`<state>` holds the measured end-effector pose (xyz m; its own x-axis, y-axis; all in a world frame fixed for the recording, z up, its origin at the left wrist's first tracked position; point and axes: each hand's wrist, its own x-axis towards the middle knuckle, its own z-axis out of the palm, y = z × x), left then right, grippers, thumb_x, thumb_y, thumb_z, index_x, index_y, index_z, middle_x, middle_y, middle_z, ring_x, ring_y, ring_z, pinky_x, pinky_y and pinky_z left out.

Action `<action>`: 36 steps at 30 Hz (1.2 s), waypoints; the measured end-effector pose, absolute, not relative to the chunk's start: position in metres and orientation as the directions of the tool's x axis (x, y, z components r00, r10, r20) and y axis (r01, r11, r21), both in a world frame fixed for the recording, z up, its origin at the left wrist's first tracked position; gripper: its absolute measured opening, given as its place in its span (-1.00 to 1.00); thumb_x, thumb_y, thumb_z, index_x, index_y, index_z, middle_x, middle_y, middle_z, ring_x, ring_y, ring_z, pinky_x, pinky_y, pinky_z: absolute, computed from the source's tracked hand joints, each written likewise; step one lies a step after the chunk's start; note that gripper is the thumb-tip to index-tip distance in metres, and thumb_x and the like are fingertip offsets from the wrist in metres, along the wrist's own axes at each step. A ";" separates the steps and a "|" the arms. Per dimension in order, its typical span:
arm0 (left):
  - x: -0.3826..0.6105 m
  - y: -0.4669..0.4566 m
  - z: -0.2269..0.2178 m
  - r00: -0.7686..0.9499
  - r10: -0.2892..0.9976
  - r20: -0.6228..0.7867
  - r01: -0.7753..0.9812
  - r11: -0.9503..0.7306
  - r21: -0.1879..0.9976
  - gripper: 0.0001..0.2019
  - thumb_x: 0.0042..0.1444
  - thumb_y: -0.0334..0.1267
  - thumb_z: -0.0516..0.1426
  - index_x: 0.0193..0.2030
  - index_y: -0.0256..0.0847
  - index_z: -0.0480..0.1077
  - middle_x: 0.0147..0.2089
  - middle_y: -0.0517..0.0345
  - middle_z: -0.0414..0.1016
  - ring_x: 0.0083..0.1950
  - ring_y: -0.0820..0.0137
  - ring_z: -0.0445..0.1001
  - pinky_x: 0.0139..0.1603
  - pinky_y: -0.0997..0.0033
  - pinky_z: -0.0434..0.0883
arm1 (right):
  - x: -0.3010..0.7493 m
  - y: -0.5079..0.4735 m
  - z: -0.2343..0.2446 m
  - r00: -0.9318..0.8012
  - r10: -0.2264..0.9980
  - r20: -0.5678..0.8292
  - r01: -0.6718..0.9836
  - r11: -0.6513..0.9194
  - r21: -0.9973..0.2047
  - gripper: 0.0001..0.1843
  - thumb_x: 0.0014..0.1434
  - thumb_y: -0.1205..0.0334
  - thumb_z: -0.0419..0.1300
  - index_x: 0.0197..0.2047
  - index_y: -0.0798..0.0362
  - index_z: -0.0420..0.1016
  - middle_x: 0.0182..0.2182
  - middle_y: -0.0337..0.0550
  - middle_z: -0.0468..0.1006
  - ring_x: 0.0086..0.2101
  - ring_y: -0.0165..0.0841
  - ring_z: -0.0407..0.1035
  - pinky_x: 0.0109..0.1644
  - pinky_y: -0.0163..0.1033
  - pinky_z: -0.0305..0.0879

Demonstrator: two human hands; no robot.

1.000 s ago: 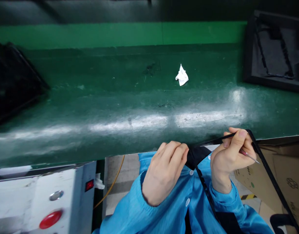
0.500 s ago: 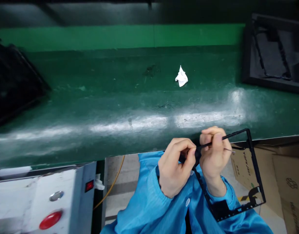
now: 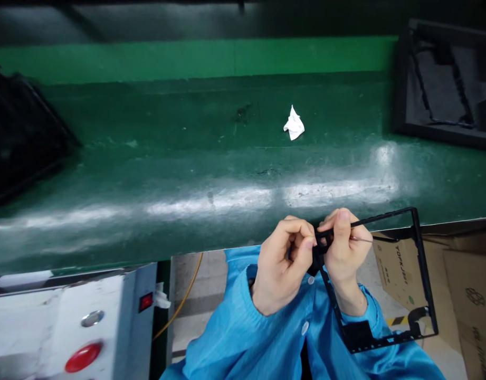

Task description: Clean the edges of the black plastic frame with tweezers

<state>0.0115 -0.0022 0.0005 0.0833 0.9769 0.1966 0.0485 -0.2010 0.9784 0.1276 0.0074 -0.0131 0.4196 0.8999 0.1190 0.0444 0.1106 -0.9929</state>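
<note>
A thin black rectangular frame [image 3: 425, 274] is held tilted over my lap at the table's front edge. My left hand [image 3: 282, 266] is closed, thumb and fingertips pinched at the frame's near-left corner; what exactly lies between those fingertips is hidden. Beside it, my right hand [image 3: 343, 250] grips the frame's upper bar with the thumb on top. A thin metal rod [image 3: 361, 239] pokes out from the right hand's fingers toward the right; its kind cannot be made out. A dark flat patch [image 3: 359, 335] fills the frame's lower corner.
On the green table [image 3: 187, 158] lies a crumpled white tissue [image 3: 294, 125]. A black foam tray [image 3: 403, 113] with a dark part stands at right, a dark stack [image 3: 21, 137] at left. Below are a machine with a red button [image 3: 83, 357] and cardboard boxes [image 3: 462, 295].
The frame has shifted slightly right. My right hand's thumb and fingers have moved left along the bar, closer to my left hand. The metal rod has moved left with them.
</note>
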 end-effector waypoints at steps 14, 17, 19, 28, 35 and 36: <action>-0.009 0.004 0.014 0.164 0.983 0.087 0.264 -0.128 0.956 -0.98 0.35 -0.32 0.28 -0.12 -0.15 0.53 -0.32 0.25 0.48 -0.41 0.53 0.35 -0.39 0.52 0.35 | 0.128 0.011 -0.016 0.412 0.879 0.241 0.202 0.170 -0.965 -0.47 0.51 0.09 0.12 -0.51 0.03 0.52 -0.62 -0.30 0.44 -0.61 -0.47 0.33 -0.50 -0.31 0.23; -0.014 0.006 0.021 0.218 0.968 0.122 0.403 -0.203 0.893 -0.88 0.32 -0.31 0.31 -0.04 -0.16 0.52 -0.34 0.29 0.46 -0.42 0.53 0.41 -0.35 0.54 0.43 | 0.128 0.011 -0.019 0.380 0.880 0.285 0.225 0.211 -0.951 -0.46 0.51 0.10 0.11 -0.52 0.03 0.51 -0.63 -0.30 0.42 -0.61 -0.46 0.34 -0.49 -0.30 0.25; -0.017 0.006 0.026 0.276 0.949 0.155 0.495 -0.279 0.823 -0.89 0.35 -0.33 0.28 -0.02 -0.17 0.50 -0.29 0.26 0.50 -0.37 0.52 0.49 -0.31 0.54 0.47 | 0.128 0.011 -0.020 0.356 0.880 0.316 0.258 0.232 -0.938 -0.48 0.51 0.12 0.11 -0.51 0.03 0.51 -0.62 -0.30 0.43 -0.61 -0.47 0.34 -0.49 -0.31 0.25; -0.019 -0.004 0.036 0.338 0.911 0.235 0.736 -0.412 0.538 -0.92 0.46 -0.37 0.11 -0.05 -0.20 0.44 -0.16 0.13 0.57 -0.24 0.34 0.58 -0.21 0.34 0.53 | 0.128 0.010 -0.019 0.290 0.877 0.384 0.396 0.256 -0.882 -0.55 0.47 0.26 0.13 -0.49 0.04 0.53 -0.62 -0.32 0.42 -0.62 -0.49 0.33 -0.49 -0.31 0.22; -0.018 -0.003 0.034 0.324 0.911 0.254 0.707 -0.412 0.575 -0.90 0.39 -0.46 0.13 -0.15 -0.20 0.41 -0.25 0.20 0.52 -0.35 0.47 0.49 -0.25 0.44 0.46 | 0.128 0.011 -0.017 0.303 0.882 0.362 0.417 0.219 -0.882 -0.52 0.49 0.20 0.12 -0.50 0.03 0.53 -0.63 -0.31 0.43 -0.64 -0.49 0.34 -0.51 -0.32 0.22; -0.019 -0.002 0.033 0.314 0.918 0.244 0.693 -0.397 0.602 -0.89 0.38 -0.46 0.13 -0.16 -0.20 0.42 -0.26 0.22 0.52 -0.38 0.50 0.46 -0.27 0.47 0.45 | 0.128 0.011 -0.017 0.315 0.884 0.345 0.411 0.201 -0.889 -0.50 0.49 0.18 0.11 -0.51 0.03 0.53 -0.63 -0.31 0.43 -0.64 -0.49 0.35 -0.52 -0.32 0.23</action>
